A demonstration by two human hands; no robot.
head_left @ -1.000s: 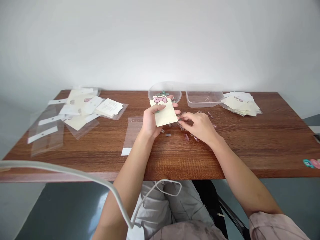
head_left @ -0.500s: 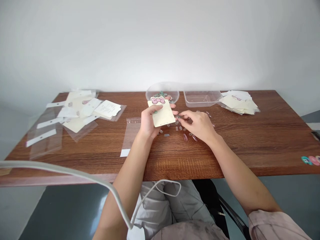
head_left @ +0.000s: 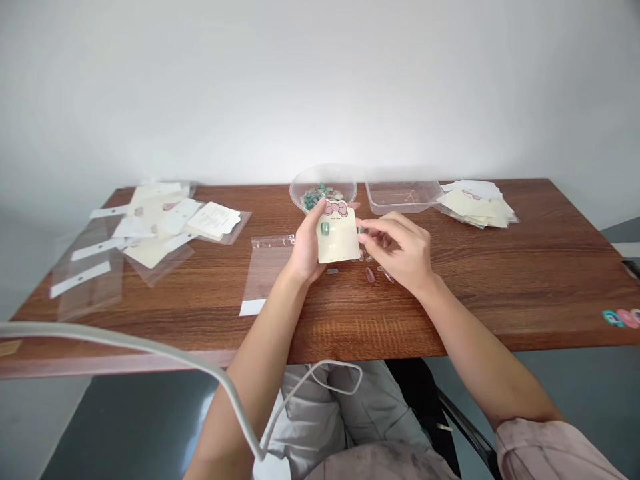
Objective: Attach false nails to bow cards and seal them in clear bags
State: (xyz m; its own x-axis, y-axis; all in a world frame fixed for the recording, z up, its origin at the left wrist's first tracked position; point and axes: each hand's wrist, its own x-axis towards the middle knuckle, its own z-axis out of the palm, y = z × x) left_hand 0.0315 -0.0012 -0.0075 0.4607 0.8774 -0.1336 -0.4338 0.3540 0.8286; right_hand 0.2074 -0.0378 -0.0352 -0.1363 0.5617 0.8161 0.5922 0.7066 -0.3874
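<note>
A cream card with a pink bow at its top bore a short line of dark print just below the bow, too small to read; the white card among the packets on the left side of the tabletop carried several printed lines, likewise illegible. Half a second earlier the left thumb had lain across the cream card's face, partly covering a green piece; now the thumb had shifted up to the upper left edge, and that piece showed whole on the card's left part. The card had also moved slightly right and stood more upright, its face toward the wearer. The left hand gripped it between the thumb and the fingers behind, one fingertip showing past the right edge. The right hand was narrowed to a pinch of thumb and forefinger on a small greenish piece right beside the card's right edge; whether the two touched could not be told. Both forearms reached forward over the tabletop, converging above scattered clear and pink pieces, with a round clear bowl of green pieces just behind the left hand.
</note>
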